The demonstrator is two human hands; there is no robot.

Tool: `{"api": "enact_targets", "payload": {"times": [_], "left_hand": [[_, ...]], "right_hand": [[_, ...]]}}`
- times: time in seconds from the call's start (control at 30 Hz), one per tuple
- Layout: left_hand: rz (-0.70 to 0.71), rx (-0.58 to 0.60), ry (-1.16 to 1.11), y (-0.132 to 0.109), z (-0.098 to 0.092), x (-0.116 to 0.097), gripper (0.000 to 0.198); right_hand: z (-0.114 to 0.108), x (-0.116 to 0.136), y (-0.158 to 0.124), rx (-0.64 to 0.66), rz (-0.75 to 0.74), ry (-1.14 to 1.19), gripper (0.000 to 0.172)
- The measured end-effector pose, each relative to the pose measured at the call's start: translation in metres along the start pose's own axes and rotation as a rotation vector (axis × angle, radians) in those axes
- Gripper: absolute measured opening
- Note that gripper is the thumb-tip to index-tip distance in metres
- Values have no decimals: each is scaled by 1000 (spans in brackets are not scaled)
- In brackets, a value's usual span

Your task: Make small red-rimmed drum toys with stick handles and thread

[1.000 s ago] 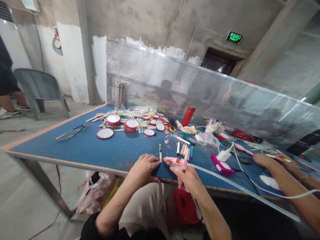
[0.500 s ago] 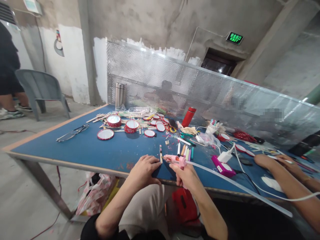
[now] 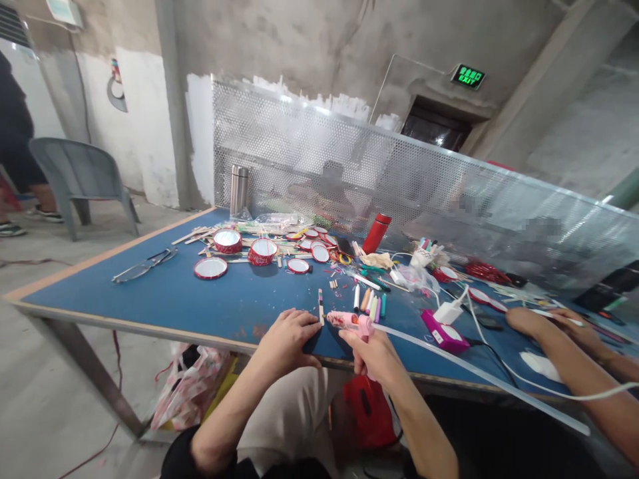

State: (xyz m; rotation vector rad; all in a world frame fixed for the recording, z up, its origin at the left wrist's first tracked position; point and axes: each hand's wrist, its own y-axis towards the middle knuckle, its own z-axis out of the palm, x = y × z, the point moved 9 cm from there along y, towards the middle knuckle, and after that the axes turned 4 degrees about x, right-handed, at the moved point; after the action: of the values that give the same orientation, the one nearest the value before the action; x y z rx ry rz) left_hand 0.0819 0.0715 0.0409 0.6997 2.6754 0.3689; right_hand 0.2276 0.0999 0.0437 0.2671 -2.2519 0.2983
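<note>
My right hand (image 3: 377,352) grips a pink glue gun (image 3: 352,323), its nozzle pointing left. A long translucent glue stick (image 3: 474,372) runs out of the gun's back, past the table edge. At the nozzle tip lies a short, narrow wooden stick (image 3: 320,303) with dark and pink patches. My left hand (image 3: 287,339) rests on the table's front edge, fingers stretched out and thumb apart. Its fingertips are at the stick's lower end; whether they press on it I cannot tell. Several markers (image 3: 370,303) lie just beyond the gun.
Red-rimmed round pieces (image 3: 262,250) and wooden sticks cover the table's back. Scissor-like metal tongs (image 3: 144,266) lie left. A red bottle (image 3: 377,233) and steel flask (image 3: 239,191) stand by the perforated screen (image 3: 299,140). A purple power strip (image 3: 444,331) and another person's arm (image 3: 559,352) are right.
The glue gun and right hand have shifted very slightly to the right. My left hand and the wooden stick stay in place. The person at the far left has moved a little.
</note>
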Motion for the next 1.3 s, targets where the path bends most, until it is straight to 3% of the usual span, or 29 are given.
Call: {"api": "enact_targets", "payload": {"times": [1.03,1.3], "left_hand": [[-1,0,-6,0,-1,-1,71],[-2,0,-20,1,0,0,70]], "right_hand": [[3,-8,-11,19,14,-51,58],[4,-6,-12,26,12,-3,37]]}}
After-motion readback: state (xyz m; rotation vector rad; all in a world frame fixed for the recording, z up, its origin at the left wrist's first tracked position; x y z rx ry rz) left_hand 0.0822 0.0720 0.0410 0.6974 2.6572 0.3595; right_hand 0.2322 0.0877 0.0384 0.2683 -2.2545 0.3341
